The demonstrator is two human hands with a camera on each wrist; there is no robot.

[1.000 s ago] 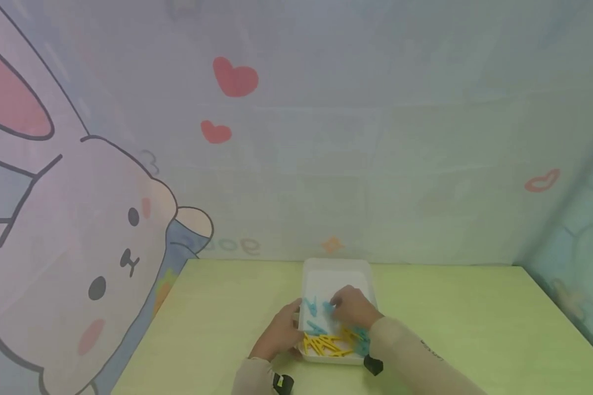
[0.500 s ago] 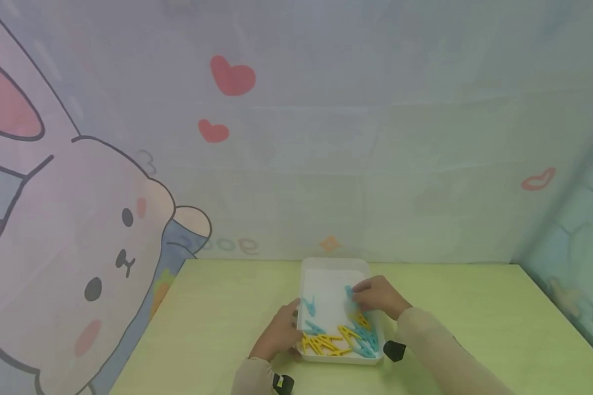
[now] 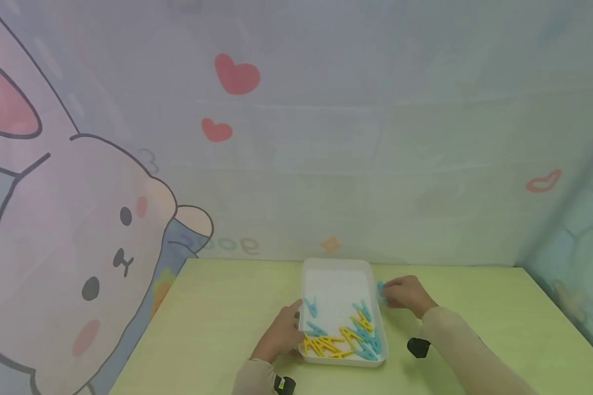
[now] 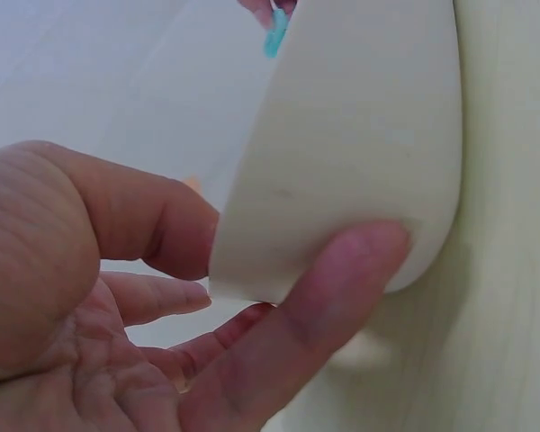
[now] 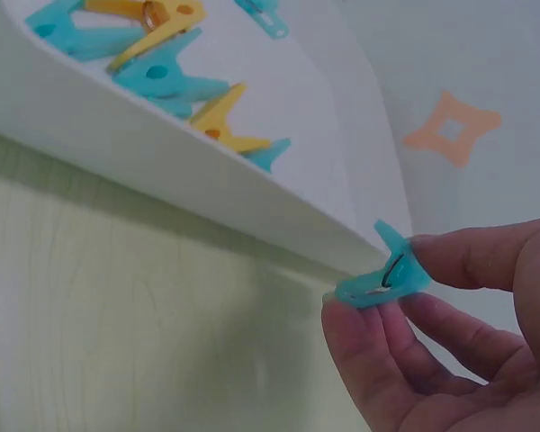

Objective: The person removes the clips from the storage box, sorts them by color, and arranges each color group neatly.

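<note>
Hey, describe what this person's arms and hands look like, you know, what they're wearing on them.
Both arms wear long, plain-looking pale beige sleeves: left sleeve, right sleeve. The left hand and right hand are bare, without gloves. By each wrist sits a small, dark, blocky unit; the left unit shows a yellow-green mark, the right unit looks plain black.

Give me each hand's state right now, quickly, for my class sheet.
Left hand: holding the white, rectangular plastic tray by its side.
Right hand: holding one turquoise plastic spring clothespin, pinched in its fingertips.
</note>
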